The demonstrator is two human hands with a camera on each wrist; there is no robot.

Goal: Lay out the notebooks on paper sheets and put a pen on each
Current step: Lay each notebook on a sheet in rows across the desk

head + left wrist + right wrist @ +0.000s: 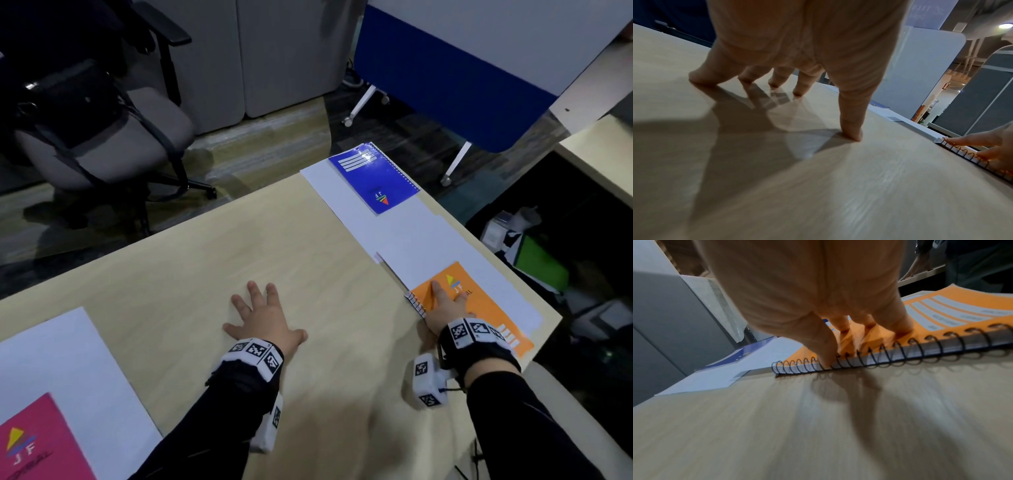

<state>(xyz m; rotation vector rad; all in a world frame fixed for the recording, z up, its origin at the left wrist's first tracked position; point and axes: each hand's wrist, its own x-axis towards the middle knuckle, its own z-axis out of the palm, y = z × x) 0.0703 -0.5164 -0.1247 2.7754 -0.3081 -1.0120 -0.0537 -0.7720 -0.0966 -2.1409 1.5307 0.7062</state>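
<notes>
— Which book is being set now?

— The orange notebook (476,308), near the right edge of the worktop (205,267). The right hand (445,308) lies on its cover by the spiral, fingers straight and pressing, not curled round anything.

— Is it on its sheet?

— Partly. The near paper sheet (445,253) shows past its far end and right side, but the spiral edge hangs over the sheet's left edge onto bare wood. I'd slide it right, flat, with a light press so the paper doesn't drag along.

— And the other hand?

— The left hand (263,318) is spread on the bare worktop, fingertips (851,134) down, holding nothing. It could better pin the sheet.

— The rest?

— The blue notebook (375,181) lies on its far sheet (329,185) at the far right corner; the pink notebook (30,442) on a sheet (68,356) at the near left. I see no pens anywhere.
</notes>
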